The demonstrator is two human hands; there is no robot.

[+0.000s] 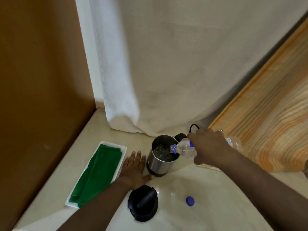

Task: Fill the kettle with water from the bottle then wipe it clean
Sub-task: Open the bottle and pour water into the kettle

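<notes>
Colours here, going off the steel-silver kettle [160,155] with its black base: left of it, a bright green cloth [96,172] on a white tray [122,148]. In front, a black lid [143,202] and a blue cap [190,201]. Right of it, a clear bottle [185,148] with a blue neck ring, then orange-and-grey striped fabric [266,122]. Behind it, white cloth [150,64]. Cream counter [208,197], brown wall [41,80].

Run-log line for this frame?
step: pouring | right hand: tilts bottle into kettle | left hand: flat beside kettle | lid, cap: off
</notes>
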